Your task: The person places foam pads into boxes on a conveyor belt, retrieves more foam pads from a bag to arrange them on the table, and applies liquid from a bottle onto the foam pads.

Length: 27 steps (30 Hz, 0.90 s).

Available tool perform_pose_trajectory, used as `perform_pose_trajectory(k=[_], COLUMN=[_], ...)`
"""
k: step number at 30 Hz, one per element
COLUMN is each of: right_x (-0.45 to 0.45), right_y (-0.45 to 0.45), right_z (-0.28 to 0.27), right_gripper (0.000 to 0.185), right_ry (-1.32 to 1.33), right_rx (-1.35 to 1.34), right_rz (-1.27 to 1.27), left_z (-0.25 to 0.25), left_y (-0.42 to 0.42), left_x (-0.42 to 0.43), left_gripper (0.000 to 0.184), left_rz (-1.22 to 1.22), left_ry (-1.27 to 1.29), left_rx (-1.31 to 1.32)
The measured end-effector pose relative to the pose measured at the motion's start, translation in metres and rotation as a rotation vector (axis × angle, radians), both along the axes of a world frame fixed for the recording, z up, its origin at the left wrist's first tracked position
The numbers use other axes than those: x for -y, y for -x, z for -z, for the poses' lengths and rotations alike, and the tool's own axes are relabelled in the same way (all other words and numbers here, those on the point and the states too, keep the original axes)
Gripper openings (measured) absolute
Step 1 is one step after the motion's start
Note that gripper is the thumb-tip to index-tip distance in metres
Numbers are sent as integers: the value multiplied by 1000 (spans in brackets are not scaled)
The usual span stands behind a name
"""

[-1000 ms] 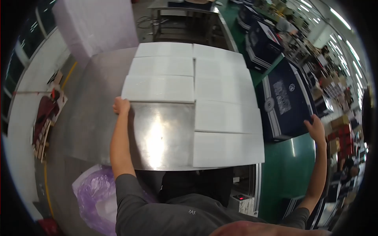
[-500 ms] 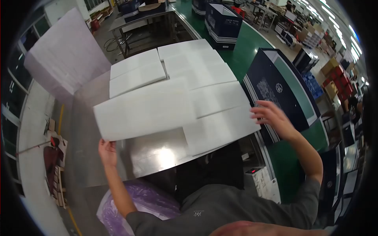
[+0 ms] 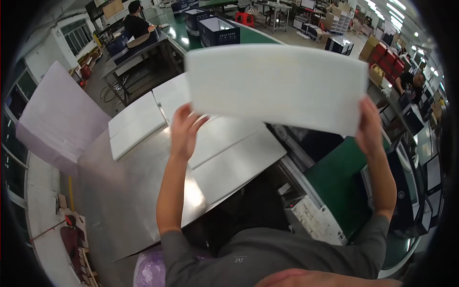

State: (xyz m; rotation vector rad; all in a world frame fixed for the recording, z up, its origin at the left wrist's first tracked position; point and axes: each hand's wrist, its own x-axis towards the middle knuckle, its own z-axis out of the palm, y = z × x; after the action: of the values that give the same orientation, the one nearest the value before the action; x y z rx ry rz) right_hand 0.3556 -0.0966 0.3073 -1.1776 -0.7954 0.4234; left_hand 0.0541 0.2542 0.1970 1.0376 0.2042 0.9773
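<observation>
A white foam sheet (image 3: 277, 88) is held up in front of me, above the table and the conveyor. At its lower left corner my left hand (image 3: 183, 134) grips the edge, some fingers showing below it. My right hand (image 3: 370, 126) is closed on the right edge, its fingertips partly hidden. More white foam sheets lie on the metal table: a pair (image 3: 136, 124) at the left and several (image 3: 239, 148) under and beyond my left hand. Behind the raised sheet, a dark blue box (image 3: 311, 143) is mostly hidden.
The metal table (image 3: 129, 191) has a tall pale foam stack (image 3: 62, 115) at its far left. A green conveyor (image 3: 334, 177) runs along the right, with dark blue boxes (image 3: 220, 32) farther up it. Co-workers (image 3: 136, 21) are in the background. A purple plastic-wrapped bundle (image 3: 150, 270) is below the table.
The foam sheet has been lifted and carried right, off the table. My right hand, free before, now grips its right edge. My view has turned right.
</observation>
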Motion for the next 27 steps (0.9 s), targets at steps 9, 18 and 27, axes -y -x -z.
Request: perform_pose_trajectory(k=[9, 18, 27], right_x=[144, 75, 63], right_y=[-11, 19, 46], right_z=[-31, -12, 20], right_gripper=[39, 37, 25], right_ry=[-3, 413, 874], right_rx=[253, 415, 1420], right_rz=[511, 128, -455], left_z=[21, 20, 31], left_y=[-286, -209, -107], left_x=[-53, 7, 109], left_gripper=[52, 50, 47], left_rz=[-391, -43, -13], left_ry=[-771, -488, -415], left_rx=[-580, -644, -454])
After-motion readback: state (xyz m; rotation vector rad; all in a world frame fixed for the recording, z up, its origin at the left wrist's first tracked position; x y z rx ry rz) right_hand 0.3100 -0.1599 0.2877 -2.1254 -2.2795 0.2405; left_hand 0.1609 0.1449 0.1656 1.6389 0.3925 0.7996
